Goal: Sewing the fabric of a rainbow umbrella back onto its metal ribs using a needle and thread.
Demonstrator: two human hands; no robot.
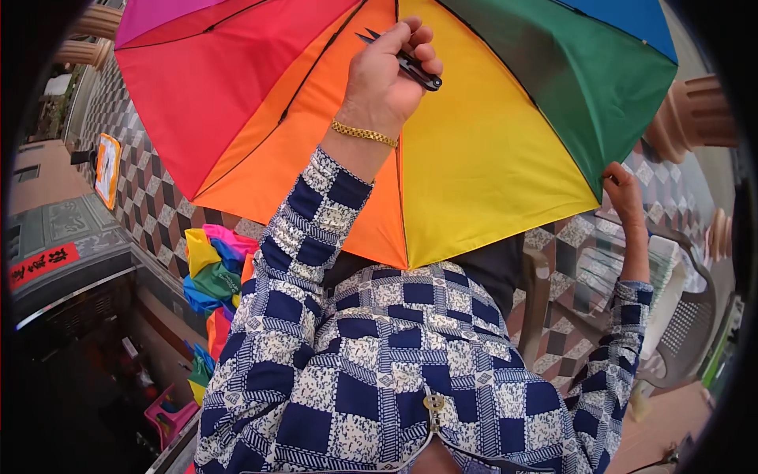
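A rainbow umbrella [482,158] is spread open before me, its panels running from pink and red through orange and yellow to green and blue. Dark ribs show along its seams. My left hand [387,79] is raised over the orange panel, fingers wrapped round small black thread snips [422,73] whose two pointed blades stick out above the thumb. At the right, my right hand [624,189] pinches the umbrella's rim at the corner where yellow and green meet. Its fingertips partly hide that corner.
A heap of folded multicoloured cloth [215,272] lies to my left, beside a dark open cabinet [79,347] with a pink plastic basket [170,419] near it. On the right stand a grey-brown plastic chair [687,316] and a column [695,114]. The floor [150,174] is patterned tile.
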